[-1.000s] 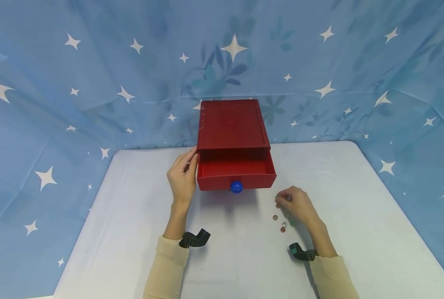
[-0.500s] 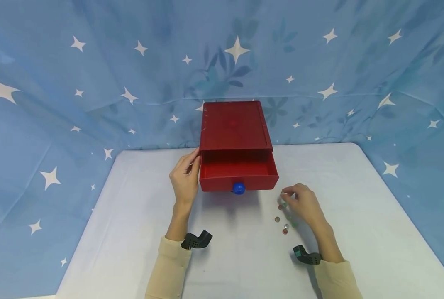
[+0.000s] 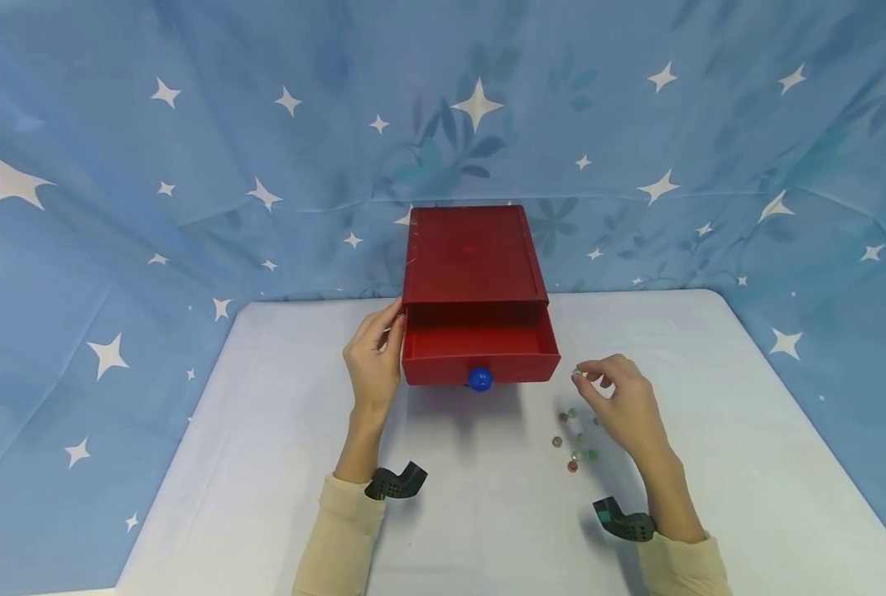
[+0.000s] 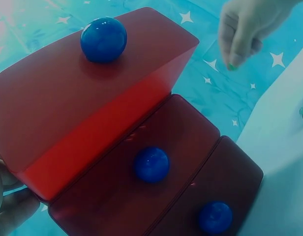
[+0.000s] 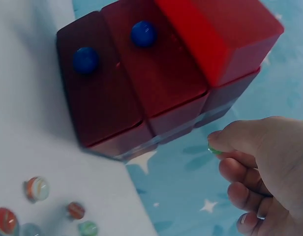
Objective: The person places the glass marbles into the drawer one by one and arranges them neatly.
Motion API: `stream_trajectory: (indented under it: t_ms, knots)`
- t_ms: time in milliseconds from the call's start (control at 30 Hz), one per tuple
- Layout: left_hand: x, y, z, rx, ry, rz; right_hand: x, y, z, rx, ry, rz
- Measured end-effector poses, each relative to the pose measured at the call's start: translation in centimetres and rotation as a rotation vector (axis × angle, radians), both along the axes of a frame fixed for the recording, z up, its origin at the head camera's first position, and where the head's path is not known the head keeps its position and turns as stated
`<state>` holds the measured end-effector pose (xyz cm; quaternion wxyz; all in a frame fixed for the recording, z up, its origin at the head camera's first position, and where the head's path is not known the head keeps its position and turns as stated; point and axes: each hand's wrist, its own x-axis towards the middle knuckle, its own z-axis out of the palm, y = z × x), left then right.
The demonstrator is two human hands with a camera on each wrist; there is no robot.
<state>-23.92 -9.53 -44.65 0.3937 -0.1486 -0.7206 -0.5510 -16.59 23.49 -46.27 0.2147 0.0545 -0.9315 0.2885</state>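
A red chest of drawers (image 3: 473,252) with blue knobs stands at the back of the table, its top drawer (image 3: 480,341) pulled out. My left hand (image 3: 372,364) rests its fingertips and thumb against the chest's left side; in the left wrist view its fingers (image 4: 16,209) show beside the top drawer. Right of the drawer, my right hand (image 3: 625,401) pinches a green marble (image 5: 214,149) between thumb and index finger, above the table. The other fingers curl loosely. The part of the drawer floor in sight is bare.
Several loose marbles lie on the white table (image 3: 473,513) in front of my right hand, among them an orange-and-white marble (image 5: 37,189) and a green marble (image 5: 87,228). A blue star-patterned cloth (image 3: 301,165) hangs behind the chest.
My right hand has lifted from the marbles with a green one and moved slightly up and right. The left hand stays at the chest's side; the whole view has shifted a little.
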Motion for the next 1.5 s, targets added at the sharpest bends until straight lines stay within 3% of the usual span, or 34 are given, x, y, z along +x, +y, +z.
stream_trajectory:
  t_ms: [167, 733, 1167, 1500]
  knots:
    - [0.0, 0.0, 0.0, -0.006, -0.001, -0.005, 0.4, -0.1, 0.9, -0.028, 0.108, 0.004]
    - [-0.1, -0.1, -0.1, -0.005, 0.008, 0.003, 1.3, -1.5, 3.8, -0.179, 0.317, 0.02]
    - [0.0, -0.1, -0.1, -0.018, 0.002, -0.007, -0.2, -3.9, 7.5, -0.181, 0.4, 0.137]
    - [-0.3, 0.0, -0.3, -0.032, 0.033, 0.018, -1.0, -4.9, 7.9, -0.153, 0.398, 0.198]
